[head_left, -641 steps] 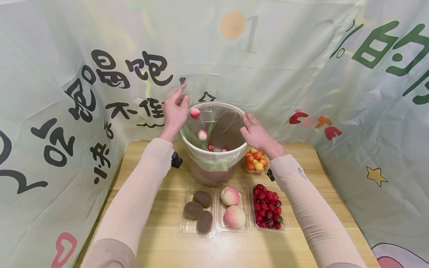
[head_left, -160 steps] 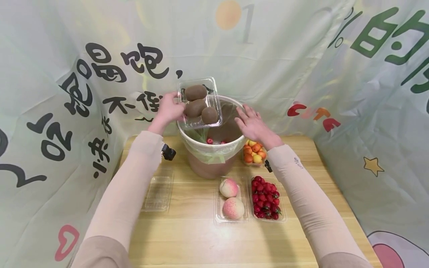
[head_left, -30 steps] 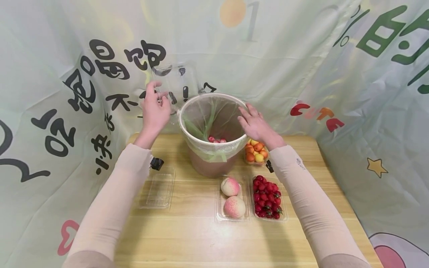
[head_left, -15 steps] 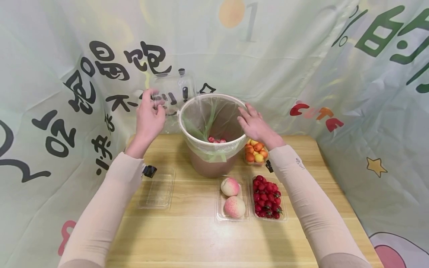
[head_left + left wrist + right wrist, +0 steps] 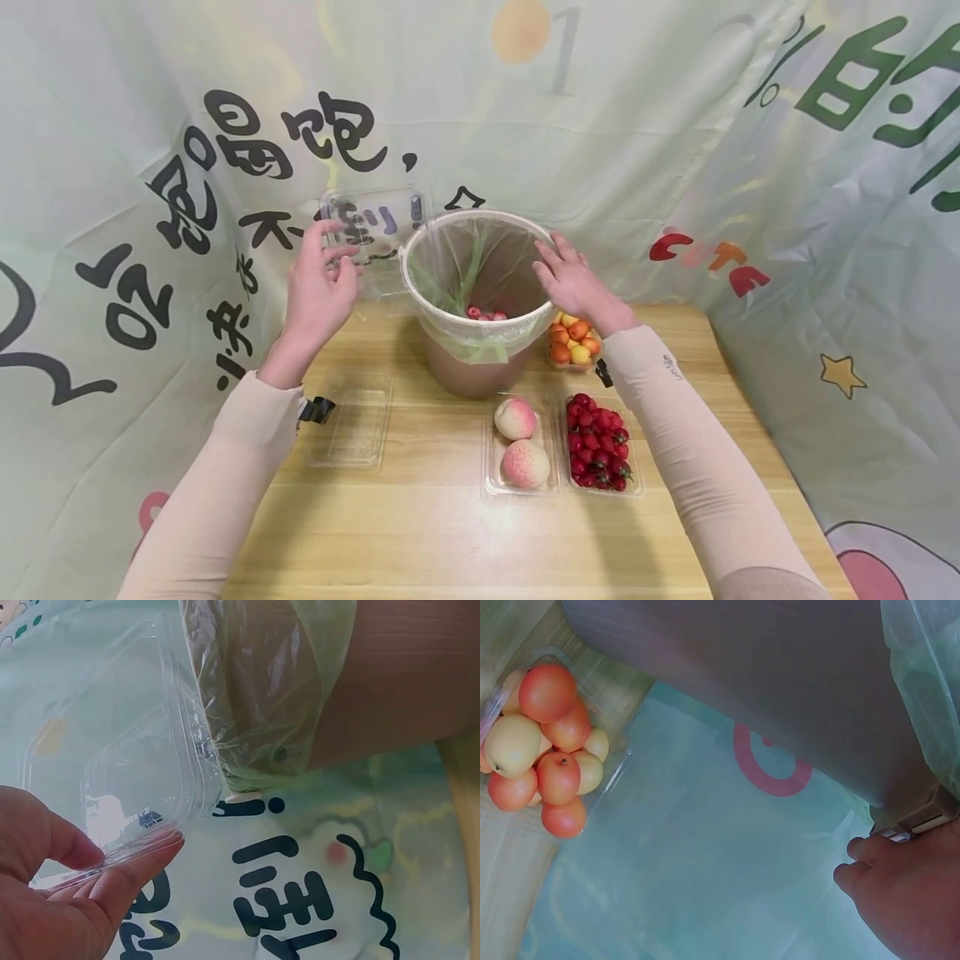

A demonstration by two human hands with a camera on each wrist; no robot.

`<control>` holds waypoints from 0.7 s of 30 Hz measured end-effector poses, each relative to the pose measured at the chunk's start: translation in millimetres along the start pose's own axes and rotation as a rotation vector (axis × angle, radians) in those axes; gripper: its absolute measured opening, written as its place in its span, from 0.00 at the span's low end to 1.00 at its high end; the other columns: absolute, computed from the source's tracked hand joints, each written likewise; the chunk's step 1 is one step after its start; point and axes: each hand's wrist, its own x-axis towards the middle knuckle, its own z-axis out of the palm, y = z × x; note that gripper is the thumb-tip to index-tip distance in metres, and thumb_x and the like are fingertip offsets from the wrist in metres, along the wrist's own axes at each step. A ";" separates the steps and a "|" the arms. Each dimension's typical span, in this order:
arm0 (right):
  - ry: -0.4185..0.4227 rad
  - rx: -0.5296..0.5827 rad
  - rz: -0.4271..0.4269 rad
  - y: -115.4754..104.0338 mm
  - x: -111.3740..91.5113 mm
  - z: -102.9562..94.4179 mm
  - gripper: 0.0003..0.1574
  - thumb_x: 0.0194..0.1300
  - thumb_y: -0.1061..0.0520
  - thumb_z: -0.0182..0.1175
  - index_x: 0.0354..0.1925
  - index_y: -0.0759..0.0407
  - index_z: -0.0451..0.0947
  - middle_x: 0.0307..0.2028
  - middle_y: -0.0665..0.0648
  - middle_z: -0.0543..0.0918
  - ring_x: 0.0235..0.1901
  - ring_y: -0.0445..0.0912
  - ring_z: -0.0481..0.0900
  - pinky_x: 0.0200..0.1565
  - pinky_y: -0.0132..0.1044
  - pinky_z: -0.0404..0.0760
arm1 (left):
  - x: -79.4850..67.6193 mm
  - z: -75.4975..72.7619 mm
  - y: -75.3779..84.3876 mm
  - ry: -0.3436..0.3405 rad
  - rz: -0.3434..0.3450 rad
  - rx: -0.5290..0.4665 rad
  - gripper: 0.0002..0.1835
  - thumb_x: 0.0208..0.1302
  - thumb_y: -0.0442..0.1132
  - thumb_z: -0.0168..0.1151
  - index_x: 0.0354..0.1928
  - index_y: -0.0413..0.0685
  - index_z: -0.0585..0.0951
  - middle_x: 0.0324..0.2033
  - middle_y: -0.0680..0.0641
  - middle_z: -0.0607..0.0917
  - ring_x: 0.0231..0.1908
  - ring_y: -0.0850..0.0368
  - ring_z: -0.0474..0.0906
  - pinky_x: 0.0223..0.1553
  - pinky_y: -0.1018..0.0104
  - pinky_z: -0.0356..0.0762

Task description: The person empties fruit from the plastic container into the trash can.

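My left hand (image 5: 318, 287) pinches the edge of a clear plastic fruit box (image 5: 127, 750) between thumb and fingers; no fruit shows in it. The box is tilted up beside the left rim of a brown bin (image 5: 472, 367) lined with a pale green bag (image 5: 259, 690). My right hand (image 5: 577, 283) rests on the bin's right rim, fingers extended over it. Several small reddish fruits (image 5: 487, 315) lie in the bin; the rest of its inside is hidden by the front wall.
In front of the bin stand a box with two peaches (image 5: 525, 463) and a box of dark red berries (image 5: 598, 442). Orange and yellow fruits (image 5: 547, 742) sit in a box at the bin's right. An empty clear box (image 5: 356, 425) lies on the left. Printed cloth hangs around the table.
The box in my left hand held three kiwis over the bin earlier; now none show in it. Over the last second it has moved left and down. My right hand stays at the rim.
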 end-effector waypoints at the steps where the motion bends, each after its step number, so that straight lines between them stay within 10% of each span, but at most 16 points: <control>1: 0.002 0.000 0.000 0.4 0.0 0.2 0.41 0.85 0.40 0.32 0.86 0.55 0.46 0.86 0.64 0.37 0.85 0.61 0.37 0.83 0.61 0.37 | -2.1 -1.2 -0.2 0.000 -0.002 -0.004 0.24 0.73 0.29 0.45 0.69 0.42 0.67 0.58 0.32 0.87 0.47 0.36 0.90 0.28 0.79 0.82; 6: 0.001 -0.006 -0.004 2.3 -1.1 0.7 0.42 0.85 0.39 0.31 0.85 0.56 0.46 0.86 0.65 0.37 0.85 0.62 0.37 0.83 0.61 0.37 | -12.3 -6.9 -1.4 0.008 -0.030 -0.034 0.23 0.74 0.29 0.46 0.69 0.42 0.67 0.57 0.33 0.87 0.47 0.37 0.90 0.34 0.73 0.88; 13: -0.003 -0.010 -0.001 2.4 -1.0 0.6 0.42 0.84 0.37 0.30 0.86 0.55 0.46 0.86 0.64 0.37 0.85 0.61 0.37 0.84 0.61 0.37 | -25.3 -18.5 -9.3 0.006 -0.038 -0.037 0.23 0.74 0.28 0.48 0.69 0.42 0.68 0.56 0.33 0.87 0.36 0.67 0.88 0.33 0.69 0.89; 21: -0.006 -0.009 0.001 2.7 0.8 0.4 0.42 0.85 0.39 0.32 0.86 0.54 0.45 0.86 0.64 0.36 0.85 0.61 0.37 0.83 0.62 0.36 | -42.0 -21.2 -24.4 -0.021 -0.063 -0.021 0.24 0.73 0.26 0.49 0.69 0.38 0.68 0.55 0.29 0.86 0.37 0.55 0.90 0.33 0.68 0.90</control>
